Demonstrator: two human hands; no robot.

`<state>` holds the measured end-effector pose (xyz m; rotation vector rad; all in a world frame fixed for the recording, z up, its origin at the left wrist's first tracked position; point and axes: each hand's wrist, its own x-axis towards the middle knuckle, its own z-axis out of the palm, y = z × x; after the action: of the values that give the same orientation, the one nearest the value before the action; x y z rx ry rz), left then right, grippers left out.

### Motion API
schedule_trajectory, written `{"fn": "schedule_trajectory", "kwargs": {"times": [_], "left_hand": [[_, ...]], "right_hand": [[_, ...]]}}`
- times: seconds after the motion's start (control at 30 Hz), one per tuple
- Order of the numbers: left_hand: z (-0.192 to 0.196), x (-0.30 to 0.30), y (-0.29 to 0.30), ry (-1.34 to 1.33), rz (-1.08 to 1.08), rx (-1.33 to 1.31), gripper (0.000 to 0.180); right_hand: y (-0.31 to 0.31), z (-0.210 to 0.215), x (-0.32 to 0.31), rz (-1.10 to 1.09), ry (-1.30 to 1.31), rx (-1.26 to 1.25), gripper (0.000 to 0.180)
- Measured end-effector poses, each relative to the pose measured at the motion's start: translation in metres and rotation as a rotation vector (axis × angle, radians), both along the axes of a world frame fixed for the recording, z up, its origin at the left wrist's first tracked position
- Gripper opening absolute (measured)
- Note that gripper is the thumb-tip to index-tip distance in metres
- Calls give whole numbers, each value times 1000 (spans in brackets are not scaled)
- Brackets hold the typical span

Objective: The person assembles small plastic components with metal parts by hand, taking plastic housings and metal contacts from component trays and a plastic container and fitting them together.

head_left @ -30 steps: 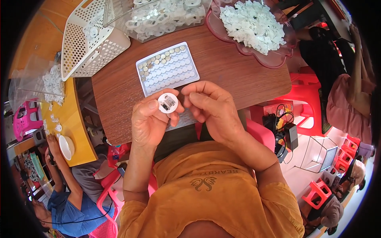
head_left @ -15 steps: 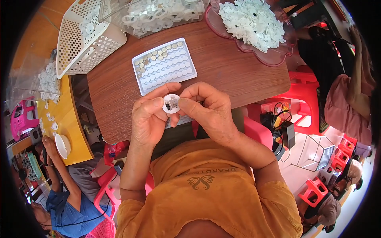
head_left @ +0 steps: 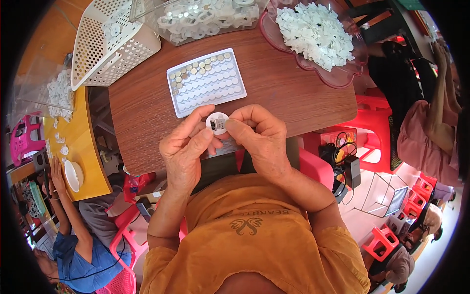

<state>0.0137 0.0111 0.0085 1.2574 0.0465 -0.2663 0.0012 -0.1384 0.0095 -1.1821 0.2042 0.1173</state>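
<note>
A small round white plastic disc (head_left: 217, 123) with a dark part and metal contacts on its face is held up between my hands, over the table's near edge. My left hand (head_left: 183, 152) pinches its left side with thumb and fingers. On the opposite side, my right hand (head_left: 262, 142) grips it with thumb and index finger, and the thumb tip covers part of the edge. Just beyond my fingers lies a white tray (head_left: 211, 106) with rows of round pockets. Silver button cells (head_left: 202, 71) sit in its far rows and far left corner.
On the brown table (head_left: 289, 100) stand a white perforated basket (head_left: 122, 59), a clear box of white plastic parts (head_left: 208, 22), and a pink scalloped bowl (head_left: 338, 78) piled with small translucent pieces. At left, a person's hands rest near a white bowl (head_left: 74, 176) on a yellow table.
The disc sits slightly further right and higher in view, along with the tray and containers. My left thumb has slid lower on the disc's edge. Both hands still hold it.
</note>
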Motion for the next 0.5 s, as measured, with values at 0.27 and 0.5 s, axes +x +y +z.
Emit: {"fn": "schedule_trajectory", "kwargs": {"times": [0.27,0.5], "left_hand": [[1,2,-4,153,71,-39,29],[1,4,-4,207,70,-44,27]], "right_hand": [[7,0,-1,-7,7,99,3],[7,-4,-2,-9,-25,90,4]]}}
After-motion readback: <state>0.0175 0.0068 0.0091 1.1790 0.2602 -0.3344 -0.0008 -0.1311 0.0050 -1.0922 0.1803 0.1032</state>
